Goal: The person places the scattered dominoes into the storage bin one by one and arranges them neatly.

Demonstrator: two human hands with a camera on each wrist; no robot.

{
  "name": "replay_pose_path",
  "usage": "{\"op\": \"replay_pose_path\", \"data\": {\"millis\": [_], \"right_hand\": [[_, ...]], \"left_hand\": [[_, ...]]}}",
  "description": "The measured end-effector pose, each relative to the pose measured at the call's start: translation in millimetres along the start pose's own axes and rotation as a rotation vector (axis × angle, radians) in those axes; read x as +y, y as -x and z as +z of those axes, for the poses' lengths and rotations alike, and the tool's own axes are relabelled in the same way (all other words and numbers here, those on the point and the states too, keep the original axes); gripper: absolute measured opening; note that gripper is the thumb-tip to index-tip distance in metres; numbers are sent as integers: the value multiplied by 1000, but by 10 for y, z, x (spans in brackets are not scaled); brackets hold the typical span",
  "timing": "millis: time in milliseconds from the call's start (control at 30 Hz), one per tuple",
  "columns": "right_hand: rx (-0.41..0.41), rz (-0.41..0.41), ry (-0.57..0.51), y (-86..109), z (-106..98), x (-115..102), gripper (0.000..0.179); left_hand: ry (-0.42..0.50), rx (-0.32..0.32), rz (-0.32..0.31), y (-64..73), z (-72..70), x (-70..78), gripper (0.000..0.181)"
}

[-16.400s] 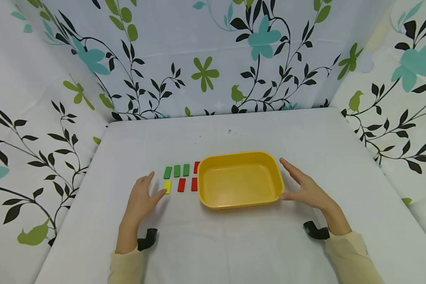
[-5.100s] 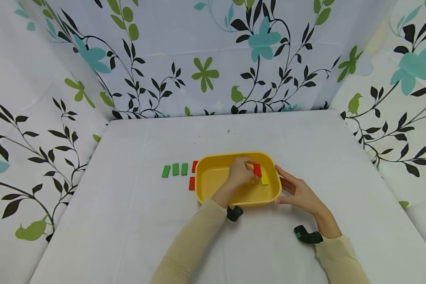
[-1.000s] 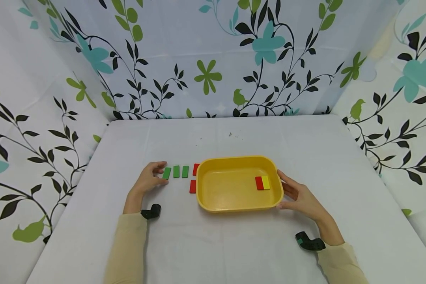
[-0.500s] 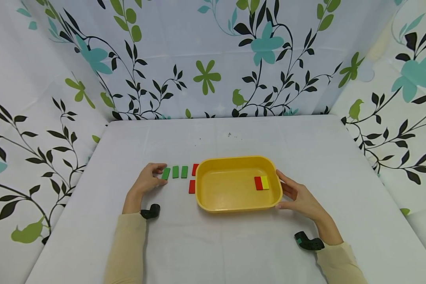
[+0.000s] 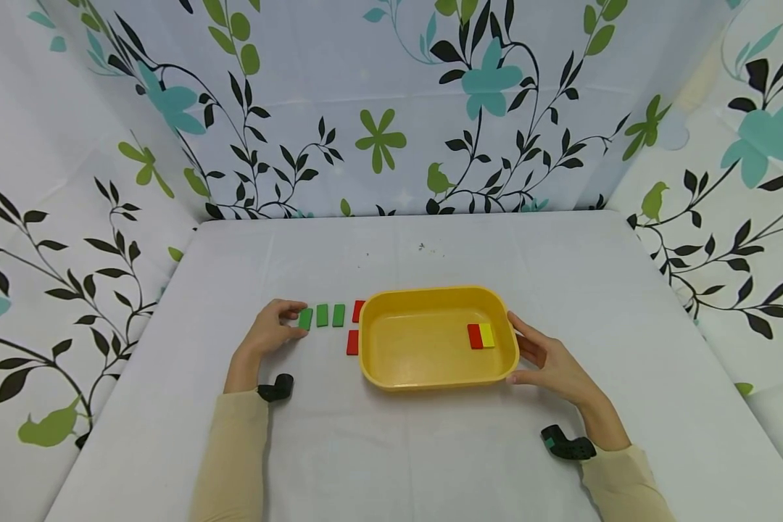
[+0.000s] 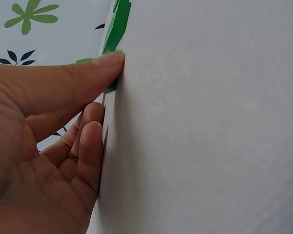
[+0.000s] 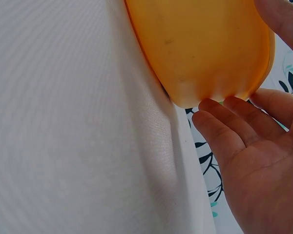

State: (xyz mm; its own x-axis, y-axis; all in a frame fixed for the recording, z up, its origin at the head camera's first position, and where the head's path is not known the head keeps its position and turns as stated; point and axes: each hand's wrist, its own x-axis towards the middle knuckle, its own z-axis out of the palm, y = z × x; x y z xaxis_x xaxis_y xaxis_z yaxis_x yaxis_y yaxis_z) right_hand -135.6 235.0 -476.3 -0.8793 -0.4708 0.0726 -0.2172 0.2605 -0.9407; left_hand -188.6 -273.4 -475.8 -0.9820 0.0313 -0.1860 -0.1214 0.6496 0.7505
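Observation:
In the head view, my left hand [image 5: 269, 335] is at the left end of a row of tiles, pinching the leftmost green tile [image 5: 305, 319] between thumb and finger. The left wrist view shows the thumb on this green tile [image 6: 118, 29] at the table surface. My right hand [image 5: 557, 367] touches the right end of a yellow tray [image 5: 424, 384]; in the right wrist view its fingertips rest against the outer wall. Inside the tray a red tile [image 5: 475, 336] and a yellow tile [image 5: 487, 336] lie side by side, touching, near the right end.
Two more green tiles, a middle one [image 5: 322, 315] and a right one [image 5: 338, 315], lie beside the pinched one. A back red tile [image 5: 357, 311] and a front red tile [image 5: 352, 342] lie against the tray's left side. Patterned cloth [image 5: 378, 138] surrounds the white table [image 5: 391, 464].
The yellow tile and one red tile, earlier on the table, now lie in the tray. My left hand carried the red one there, then returned left to the green tile. The last second shows little movement.

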Motion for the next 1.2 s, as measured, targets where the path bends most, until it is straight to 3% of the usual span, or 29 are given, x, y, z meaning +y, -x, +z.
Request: {"op": "replay_pose_path", "data": {"millis": [467, 867, 1000, 1200], "right_hand": [[-5, -11, -10, 3, -2, 5, 94], [-4, 0, 1, 0, 3, 5, 95], [-8, -5, -3, -2, 5, -5, 95], [-9, -13, 0, 0, -1, -7, 95]], "left_hand": [[6, 16, -22, 31, 10, 32, 53], [145, 60, -19, 92, -17, 86, 58], [194, 79, 22, 128, -35, 178, 57], [228, 92, 81, 201, -79, 449, 55]]}}
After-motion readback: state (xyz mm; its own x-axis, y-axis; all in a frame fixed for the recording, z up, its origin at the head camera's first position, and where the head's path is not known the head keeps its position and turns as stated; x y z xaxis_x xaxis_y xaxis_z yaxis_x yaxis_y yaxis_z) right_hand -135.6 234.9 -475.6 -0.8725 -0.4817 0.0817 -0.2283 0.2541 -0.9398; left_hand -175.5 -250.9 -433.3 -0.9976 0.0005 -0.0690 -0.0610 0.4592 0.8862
